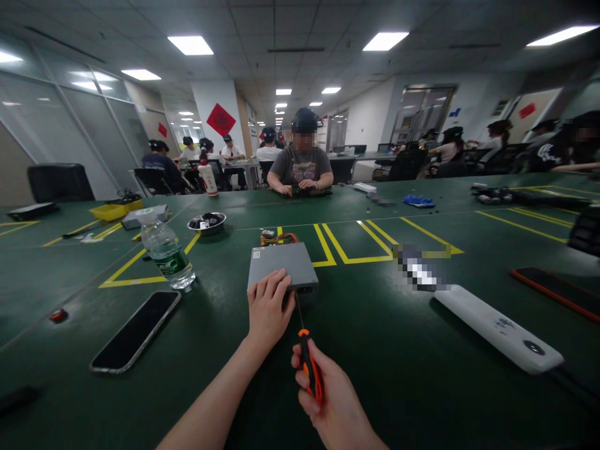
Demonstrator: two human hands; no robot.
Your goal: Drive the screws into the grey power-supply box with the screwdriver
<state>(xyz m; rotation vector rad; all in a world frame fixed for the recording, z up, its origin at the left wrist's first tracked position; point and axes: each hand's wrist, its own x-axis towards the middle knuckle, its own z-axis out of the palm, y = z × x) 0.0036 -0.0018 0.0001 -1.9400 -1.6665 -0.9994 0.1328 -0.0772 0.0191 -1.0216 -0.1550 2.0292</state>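
Note:
A grey computer power supply (285, 259) lies on the green table in front of me, its bundle of coloured cables (280, 238) at the far side. My left hand (269, 306) grips its near edge, fingers over the top and thumb at the near side. In my right hand (323, 381) is a screwdriver (309, 365) with an orange and black handle. Its shaft points away from me and up to the near face of the power supply, close to my left thumb. Whether the tip sits in a screw is too small to tell.
Left of me are a phone (135, 331), a water bottle (169, 253) and a metal bowl (206, 222) with dark pieces. To the right lies a white elongated device (499, 328). Yellow tape (365, 259) marks the table. Across it sits a person (302, 159) handling a dark object.

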